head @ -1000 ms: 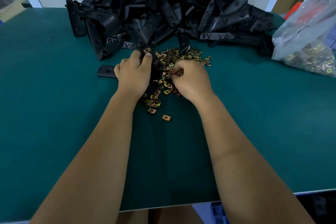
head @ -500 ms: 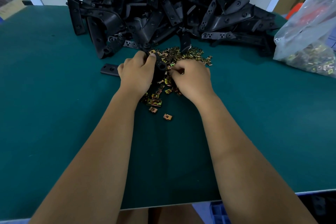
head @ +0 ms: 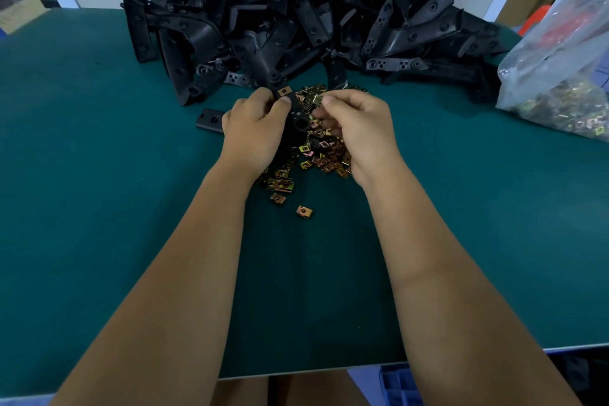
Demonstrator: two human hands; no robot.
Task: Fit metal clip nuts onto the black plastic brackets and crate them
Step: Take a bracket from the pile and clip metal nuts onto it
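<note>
My left hand (head: 255, 130) grips a black plastic bracket (head: 298, 117) over the middle of the table; a brass-coloured clip nut (head: 284, 91) sits on the bracket's far end, by my thumb. My right hand (head: 357, 127) hovers just right of the bracket with curled fingers, thumb and forefinger pinched near the loose clip nuts (head: 324, 155); whether a nut is between them is hidden. The loose nuts lie in a heap under and between both hands. A big pile of black brackets (head: 316, 23) fills the far side of the table.
A separate black bracket (head: 211, 119) lies flat left of my left hand. A clear plastic bag of clip nuts (head: 560, 86) sits at the right edge. Two stray nuts (head: 304, 210) lie nearer me on the green table mat (head: 99, 208). A blue crate (head: 400, 384) shows below the table's front edge.
My left hand has lifted and turned the bracket, so its end with the fitted nut now shows. My right hand has risen slightly off the nut heap.
</note>
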